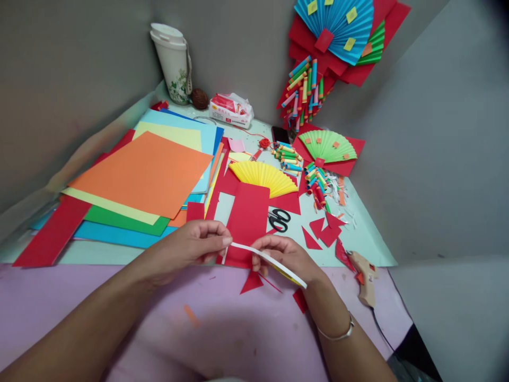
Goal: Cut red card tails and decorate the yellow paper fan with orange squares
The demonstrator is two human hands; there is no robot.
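Note:
In front of me my left hand (pixel 202 241) pinches one end of a narrow white strip of tape (pixel 242 246) between thumb and fingertips. The strip runs right into my right hand (pixel 284 253), whose curled fingers hold its wider part, with a bit of yellow showing along the lower edge. Whether that part is a roll seen edge-on I cannot tell. Beneath the hands lies a red paper rectangle (pixel 248 212). A pleated yellow paper fan (pixel 264 176) rests at its far end, and black-handled scissors (pixel 279 219) lie beside it.
A stack of coloured sheets (pixel 147 172) fills the left. Red scraps (pixel 312 237) and a glue gun (pixel 363 276) with a cord lie right. Behind are a white cup (pixel 170 63), a tissue pack (pixel 231 110), a phone (pixel 280 135), paper rolls (pixel 287 156), a green fan (pixel 326 144) and a hanging blue fan (pixel 342 26).

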